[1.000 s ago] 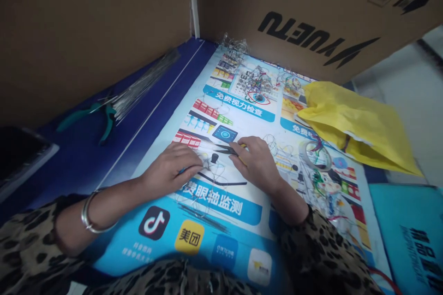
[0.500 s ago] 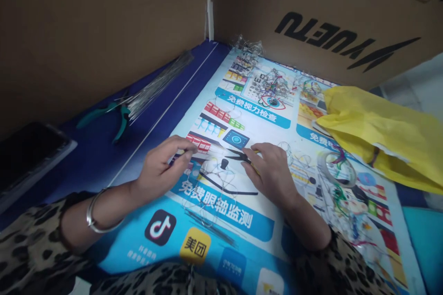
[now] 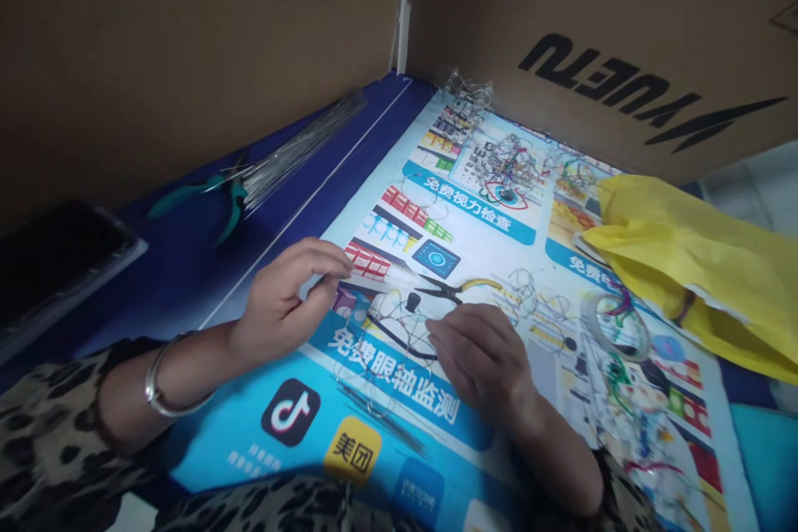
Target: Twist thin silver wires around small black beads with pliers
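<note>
My left hand (image 3: 293, 295) hovers over the printed sheet (image 3: 340, 220), its thumb and index finger pinched together; whatever lies between them is too fine to make out. My right hand (image 3: 483, 362) is closed, fingers curled with the tips towards the left hand; what they grip, if anything, cannot be seen. Just beyond it, yellow-handled pliers (image 3: 461, 291) lie on the sheet, jaws pointing left, apart from the fingers. Thin loops of wire (image 3: 374, 386) and several straight dark wires (image 3: 390, 424) lie below and between my hands.
Teal-handled pliers (image 3: 233, 216) and a bundle of straight wires (image 3: 299, 150) lie on the left. A phone (image 3: 68, 266) is nearer. Tangled wire (image 3: 511, 162) lies at the back, a tape roll (image 3: 614, 328) and yellow bag (image 3: 704, 258) on the right. Cardboard walls (image 3: 205, 33) enclose the back.
My right hand has let go of the yellow-handled pliers and drawn back towards me, fingers curling. My left hand keeps its pinch. The view has shifted slightly.
</note>
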{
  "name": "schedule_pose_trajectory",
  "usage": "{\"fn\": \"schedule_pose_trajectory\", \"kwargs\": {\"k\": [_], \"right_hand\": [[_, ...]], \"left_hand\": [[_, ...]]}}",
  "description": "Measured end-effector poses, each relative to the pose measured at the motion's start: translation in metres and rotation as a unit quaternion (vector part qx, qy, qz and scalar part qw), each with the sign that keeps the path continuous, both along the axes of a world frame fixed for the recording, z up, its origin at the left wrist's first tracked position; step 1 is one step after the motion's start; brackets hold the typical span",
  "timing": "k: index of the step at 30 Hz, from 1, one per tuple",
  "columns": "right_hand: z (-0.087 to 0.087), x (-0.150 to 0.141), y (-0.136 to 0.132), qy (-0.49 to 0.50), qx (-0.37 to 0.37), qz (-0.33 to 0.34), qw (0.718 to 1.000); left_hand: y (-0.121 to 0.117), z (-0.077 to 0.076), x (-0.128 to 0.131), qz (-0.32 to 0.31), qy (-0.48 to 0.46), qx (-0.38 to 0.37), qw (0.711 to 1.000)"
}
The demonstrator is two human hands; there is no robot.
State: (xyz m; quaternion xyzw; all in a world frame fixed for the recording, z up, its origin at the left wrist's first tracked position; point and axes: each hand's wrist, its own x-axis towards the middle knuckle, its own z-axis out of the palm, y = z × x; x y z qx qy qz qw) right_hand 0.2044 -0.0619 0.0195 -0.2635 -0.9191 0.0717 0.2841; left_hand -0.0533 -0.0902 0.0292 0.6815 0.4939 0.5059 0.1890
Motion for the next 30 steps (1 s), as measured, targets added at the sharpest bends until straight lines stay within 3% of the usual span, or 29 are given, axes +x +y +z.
{"fn": "schedule_pose_trajectory", "kwargs": {"k": [6,9,14,24,30], "right_hand": [[-0.006,-0.007,-0.005,-0.031,-0.01,0.011,0.999],[-0.009,-0.006,-0.004,-0.039,-0.01,0.011,0.999],[-0.012,-0.007,-0.003,-0.077,-0.034,0.01,0.996],[-0.012,-0.009,0.0,-0.091,-0.082,0.0,0.992],[-0.015,-0.007,0.006,-0.067,-0.093,0.014,0.993]], "left_hand": [[-0.014,0.002,0.0,-0.177,0.073,0.024,0.981],[-0.022,-0.003,0.004,-0.235,0.086,0.038,0.967],[-0.024,-0.002,0.009,-0.361,0.177,0.046,0.914],[-0.021,-0.001,0.015,-0.379,0.286,0.06,0.878],[-0.02,-0.008,0.013,-0.351,0.249,0.083,0.899]]}}
